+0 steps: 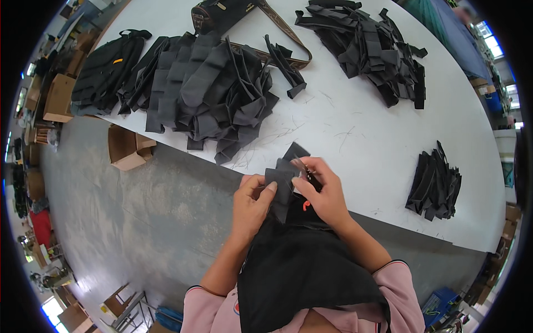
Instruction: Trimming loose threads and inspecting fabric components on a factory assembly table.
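Observation:
At the table's near edge, my left hand (250, 206) pinches a folded piece of dark grey fabric (280, 181) between thumb and fingers. My right hand (327, 194) is closed around small thread snips (313, 180), whose blades lie against the right side of that fabric. The fingers partly hide the tool, so whether its blades are apart cannot be made out. Just beyond my hands, a large heap of similar grey fabric pieces (194, 83) covers the left part of the white table (355, 161). Loose thread ends (266, 136) are scattered near the heap.
Another pile of dark fabric pieces (377, 53) lies at the far right, and a smaller bundle (435, 186) at the right. A black backpack (105, 77) and a black bag with a patterned strap (222, 15) sit at the back. Below the table's left edge stands an opened cardboard box (129, 151).

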Demonstrator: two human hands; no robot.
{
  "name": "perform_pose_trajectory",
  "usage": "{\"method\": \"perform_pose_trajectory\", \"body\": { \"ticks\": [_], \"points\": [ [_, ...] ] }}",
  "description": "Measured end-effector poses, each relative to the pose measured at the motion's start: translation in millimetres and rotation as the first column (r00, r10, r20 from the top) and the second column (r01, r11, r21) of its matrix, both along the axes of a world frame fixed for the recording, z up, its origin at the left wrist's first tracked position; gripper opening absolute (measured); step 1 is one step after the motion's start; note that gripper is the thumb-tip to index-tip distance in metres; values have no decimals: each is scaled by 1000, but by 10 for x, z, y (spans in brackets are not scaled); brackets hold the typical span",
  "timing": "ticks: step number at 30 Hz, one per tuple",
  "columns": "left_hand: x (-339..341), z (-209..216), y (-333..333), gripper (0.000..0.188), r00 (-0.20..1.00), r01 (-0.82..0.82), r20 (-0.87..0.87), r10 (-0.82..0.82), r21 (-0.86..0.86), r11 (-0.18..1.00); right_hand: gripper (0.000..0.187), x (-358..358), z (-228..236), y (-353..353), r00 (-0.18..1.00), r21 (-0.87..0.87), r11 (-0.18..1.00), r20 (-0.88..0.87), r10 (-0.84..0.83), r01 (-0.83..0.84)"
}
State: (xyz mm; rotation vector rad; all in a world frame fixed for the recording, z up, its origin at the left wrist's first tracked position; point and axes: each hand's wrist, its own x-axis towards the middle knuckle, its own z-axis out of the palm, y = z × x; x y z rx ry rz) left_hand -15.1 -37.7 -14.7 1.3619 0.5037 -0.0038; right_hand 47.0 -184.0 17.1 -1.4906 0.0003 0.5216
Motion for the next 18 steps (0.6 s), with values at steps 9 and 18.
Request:
{"method": "perform_pose_trajectory", "body": {
  "ticks": [9, 18],
  "points": [
    [14, 102, -4, 11, 998, 22, -56, -22, -1, 1000, 25, -15, -26, -237, 594, -483, 862, 743, 308, 157],
    [10, 169, -28, 9, 1000, -19, 18, 21, -106, 994, 23, 24, -47, -207, 501, -514, 842, 779, 377, 166]
  ]
}}
